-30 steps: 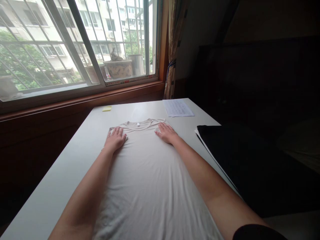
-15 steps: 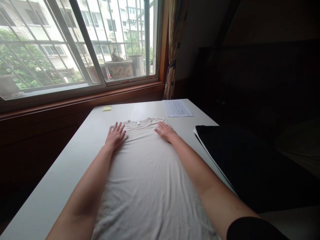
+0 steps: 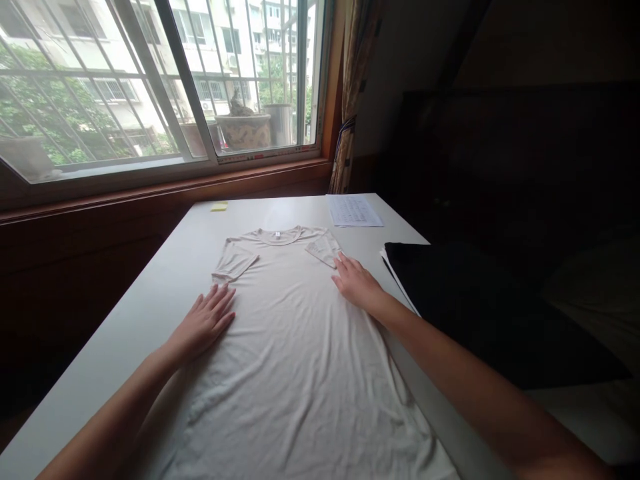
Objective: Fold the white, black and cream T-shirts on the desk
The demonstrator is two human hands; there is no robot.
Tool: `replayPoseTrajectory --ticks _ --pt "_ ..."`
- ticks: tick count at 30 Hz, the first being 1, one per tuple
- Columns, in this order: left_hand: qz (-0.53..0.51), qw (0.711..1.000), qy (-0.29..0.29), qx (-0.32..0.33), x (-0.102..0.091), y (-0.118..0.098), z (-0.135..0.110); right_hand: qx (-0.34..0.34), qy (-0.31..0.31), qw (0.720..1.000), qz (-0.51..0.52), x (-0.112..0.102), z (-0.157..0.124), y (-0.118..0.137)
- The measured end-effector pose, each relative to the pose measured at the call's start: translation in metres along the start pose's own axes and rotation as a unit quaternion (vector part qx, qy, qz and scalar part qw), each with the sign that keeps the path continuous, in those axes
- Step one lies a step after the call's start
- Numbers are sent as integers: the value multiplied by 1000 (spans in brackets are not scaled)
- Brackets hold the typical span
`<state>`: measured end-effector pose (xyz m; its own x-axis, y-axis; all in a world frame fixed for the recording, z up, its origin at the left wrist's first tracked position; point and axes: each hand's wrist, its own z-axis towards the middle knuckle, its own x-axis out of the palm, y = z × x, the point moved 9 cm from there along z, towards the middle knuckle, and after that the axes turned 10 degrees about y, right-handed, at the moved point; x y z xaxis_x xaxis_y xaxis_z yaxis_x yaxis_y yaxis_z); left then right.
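A pale off-white T-shirt lies spread on the white table, collar toward the window and hem toward me. Both short sleeves rest folded in over its front, and wrinkles run down the body. My left hand is open, fingers outstretched, at the shirt's left edge just below the left sleeve. Over on the right edge, my right hand is open too, its fingertips touching the shirt beside the right sleeve. Neither hand grips the cloth.
Printed sheets of paper lie at the table's far right, and a yellow sticky note at its far left. Dark folded cloth covers the right side. Beyond the table are a barred window and a patterned curtain.
Both hands have slid from the shoulders toward me and outward along the shirt's sides. The folded sleeves, earlier under the hands, now show. The view has shifted slightly.
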<state>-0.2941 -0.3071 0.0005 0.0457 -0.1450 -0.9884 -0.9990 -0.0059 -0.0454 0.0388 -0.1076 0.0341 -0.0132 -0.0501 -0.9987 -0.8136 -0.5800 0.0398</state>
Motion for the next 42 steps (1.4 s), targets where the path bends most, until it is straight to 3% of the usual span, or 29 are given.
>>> replayPoseTrajectory --ticks 5,9,13,19,25,29,33,38,42 --pt "55 996 -43 49 21 -40 -100 -2 -22 1000 -10 14 -116 -10" --pt "96 990 -60 83 21 -75 -157 -45 -63 997 -3 25 -189 -7" --pt "95 989 -86 76 21 -77 -188 -85 -50 995 21 33 -229 -12" --pt "72 987 -104 102 33 -72 -211 -89 35 982 163 29 -257 -20" --pt "70 972 -149 166 20 -85 -226 13 122 952 281 23 -275 -19" --pt "64 963 -162 207 -2 -116 -224 33 179 922 341 24 -281 -12" --pt "-11 962 -177 209 -28 -166 -205 36 182 877 442 18 -278 -8" --pt "-127 948 -164 241 -50 -250 -172 17 160 769 618 11 -263 9" --pt "-234 930 -138 249 -52 -294 -151 16 161 703 692 10 -246 27"
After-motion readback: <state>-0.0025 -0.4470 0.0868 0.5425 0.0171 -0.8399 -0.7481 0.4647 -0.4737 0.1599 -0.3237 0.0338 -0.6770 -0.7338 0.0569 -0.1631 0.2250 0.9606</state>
